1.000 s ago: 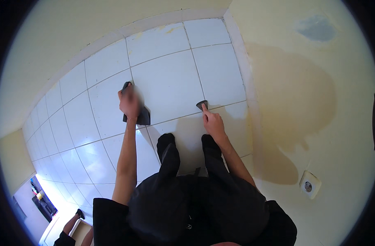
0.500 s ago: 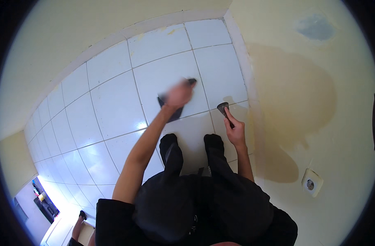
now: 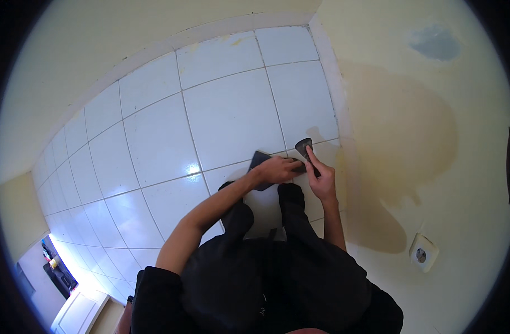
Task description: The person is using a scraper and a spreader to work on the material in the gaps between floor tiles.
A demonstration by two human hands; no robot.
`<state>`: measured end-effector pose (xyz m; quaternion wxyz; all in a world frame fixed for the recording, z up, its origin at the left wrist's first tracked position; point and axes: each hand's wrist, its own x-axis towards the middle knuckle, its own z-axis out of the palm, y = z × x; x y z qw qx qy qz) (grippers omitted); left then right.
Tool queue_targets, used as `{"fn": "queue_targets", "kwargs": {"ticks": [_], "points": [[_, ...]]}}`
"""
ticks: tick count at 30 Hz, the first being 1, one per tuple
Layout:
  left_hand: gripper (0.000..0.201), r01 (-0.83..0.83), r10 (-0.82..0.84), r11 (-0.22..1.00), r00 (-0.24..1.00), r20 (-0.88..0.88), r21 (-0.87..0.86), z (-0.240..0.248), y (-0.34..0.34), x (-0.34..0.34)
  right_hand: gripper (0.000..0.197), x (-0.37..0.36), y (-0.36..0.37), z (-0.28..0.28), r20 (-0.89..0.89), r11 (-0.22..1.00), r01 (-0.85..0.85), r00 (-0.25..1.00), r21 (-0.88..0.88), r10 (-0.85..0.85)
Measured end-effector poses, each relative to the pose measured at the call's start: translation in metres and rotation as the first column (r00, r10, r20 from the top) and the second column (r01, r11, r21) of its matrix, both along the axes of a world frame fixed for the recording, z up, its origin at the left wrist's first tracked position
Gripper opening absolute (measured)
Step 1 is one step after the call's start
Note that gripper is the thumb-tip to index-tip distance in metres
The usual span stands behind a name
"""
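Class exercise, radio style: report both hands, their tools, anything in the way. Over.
Left hand holds dark flat-ended tool. Right hand holds dark flared tool. Hands close together. Black-covered right foot near left hand.

Floor tiles (image 3: 232,119) look smooth and glossy, the dark flat tool (image 3: 259,160) matt.

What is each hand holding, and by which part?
The left hand holds a flat dark dustpan-like tool by its handle; the right hand holds a dark flared tool by its narrow handle.
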<state>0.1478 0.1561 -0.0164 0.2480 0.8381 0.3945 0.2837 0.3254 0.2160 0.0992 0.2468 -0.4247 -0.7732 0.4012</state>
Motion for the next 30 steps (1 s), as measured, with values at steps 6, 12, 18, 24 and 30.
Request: {"fn": "queue_targets", "kwargs": {"ticks": [6, 12, 18, 24, 30], "points": [[0.034, -0.73, 0.704, 0.683, 0.66, -0.263, -0.003, 0.007, 0.0, -0.102, 0.046, -0.007, -0.007, -0.019, 0.231, 0.996, -0.031, 0.972, -0.079, 0.048], [0.045, -0.983, 0.96, 0.149, 0.118, -0.254, 0.106, 0.011, -0.029, -0.205, 0.047, -0.037, -0.036, -0.064, 0.504, 0.933, -0.358, 0.813, 0.042, 0.289], [0.045, -0.987, 0.979, 0.113, 0.092, -0.18, 0.114, 0.006, -0.029, -0.201, 0.056, -0.056, -0.046, -0.083, 0.569, 0.928, -0.371, 0.772, 0.04, 0.284], [0.046, -0.99, 0.98, 0.103, 0.085, -0.181, 0.093, 0.008, -0.031, -0.201, 0.057, -0.064, -0.053, -0.078, 0.637, 0.926, -0.375, 0.706, -0.038, 0.311], [0.046, -0.987, 0.981, 0.108, 0.087, -0.172, 0.117, 0.005, -0.032, -0.203, 0.058, -0.069, -0.048, -0.071, 0.613, 0.929, -0.367, 0.724, -0.043, 0.315]]}}
